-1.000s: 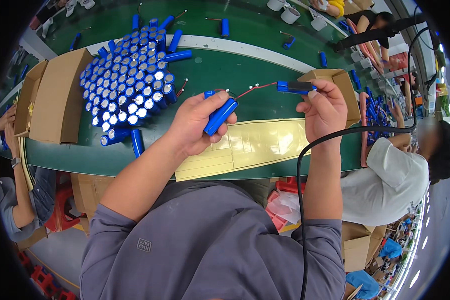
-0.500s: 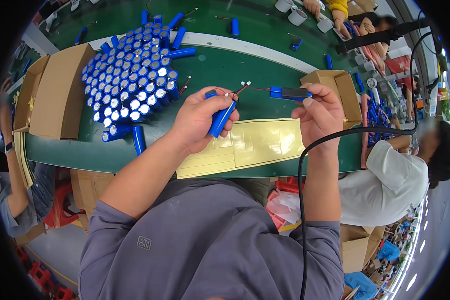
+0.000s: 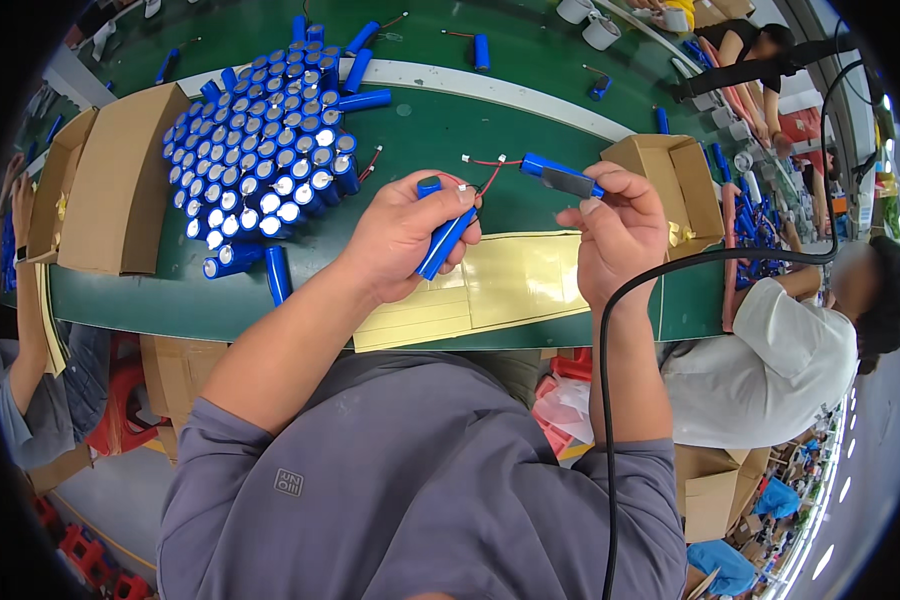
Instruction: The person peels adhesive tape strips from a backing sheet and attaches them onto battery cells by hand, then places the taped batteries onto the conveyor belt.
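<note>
Closed around a blue cylindrical battery (image 3: 446, 245), my left hand (image 3: 395, 235) sits left of centre above the table. A second blue end (image 3: 428, 187) sticks up beside my thumb, partly hidden by the fingers. Thin red and black wires with small white connectors (image 3: 501, 160) rise by the fingertips. My right hand (image 3: 622, 230) pinches the right end of another blue battery (image 3: 537, 166), which has a black strip (image 3: 567, 181) on its side. From that battery's left end a red wire runs left to a white connector (image 3: 465, 158). The two batteries are apart.
Many upright blue batteries (image 3: 255, 160) stand clustered at the left on the green table (image 3: 460, 110). Yellow sheets (image 3: 515, 285) lie below my hands. Open cardboard boxes flank them, one left (image 3: 120, 180), one right (image 3: 705, 190). A black cable (image 3: 690, 264) crosses before my right forearm. Co-workers sit on both sides.
My right hand has shifted slightly left, and its battery has gone from nearly level to tilted, left end up. Its wire now points farther left. My left hand keeps its grip almost unmoved.
</note>
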A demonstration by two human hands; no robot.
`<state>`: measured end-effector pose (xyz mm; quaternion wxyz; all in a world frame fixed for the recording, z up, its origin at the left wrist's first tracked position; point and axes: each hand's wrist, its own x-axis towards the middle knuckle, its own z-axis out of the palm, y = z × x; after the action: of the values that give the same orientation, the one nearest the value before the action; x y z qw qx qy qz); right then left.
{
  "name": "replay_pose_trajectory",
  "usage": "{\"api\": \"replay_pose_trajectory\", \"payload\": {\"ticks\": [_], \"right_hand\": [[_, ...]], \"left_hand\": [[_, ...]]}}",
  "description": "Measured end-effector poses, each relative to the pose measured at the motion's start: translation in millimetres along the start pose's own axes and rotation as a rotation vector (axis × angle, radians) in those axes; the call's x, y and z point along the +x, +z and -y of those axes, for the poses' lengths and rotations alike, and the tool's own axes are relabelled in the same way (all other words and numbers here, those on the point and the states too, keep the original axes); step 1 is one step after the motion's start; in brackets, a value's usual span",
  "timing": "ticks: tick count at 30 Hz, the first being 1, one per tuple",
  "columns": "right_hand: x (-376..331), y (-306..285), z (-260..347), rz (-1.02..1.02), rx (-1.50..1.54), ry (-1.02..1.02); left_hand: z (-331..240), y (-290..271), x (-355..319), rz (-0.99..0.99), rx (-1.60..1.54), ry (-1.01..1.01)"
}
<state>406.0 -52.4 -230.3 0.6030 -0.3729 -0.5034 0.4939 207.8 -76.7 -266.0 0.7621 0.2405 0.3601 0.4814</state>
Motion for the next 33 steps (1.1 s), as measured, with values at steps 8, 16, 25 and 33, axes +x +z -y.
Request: {"api": "replay_pose_trajectory", "payload": {"ticks": [8,16,25,33], "right_hand": [[-5.3,4.4,-6.7,-0.023,0.078,0.082],[-5.3,2.5,-7.0,-0.049,0.158,0.245],[-8.3,4.4,-8.6,-0.050,0.154,0.218],[-6.3,3.8,-6.0,-0.001,0.237,0.287]], "left_hand": [[2.1,-2.0,-1.8,0.026,0.020,0.034],[2.1,-1.4,-1.9,0.038,-0.028,0.063],[1.8,-0.3,-1.2,-0.016,0.021,0.042],[1.9,-2.2,-1.5,0.050,0.128,0.011]]}}
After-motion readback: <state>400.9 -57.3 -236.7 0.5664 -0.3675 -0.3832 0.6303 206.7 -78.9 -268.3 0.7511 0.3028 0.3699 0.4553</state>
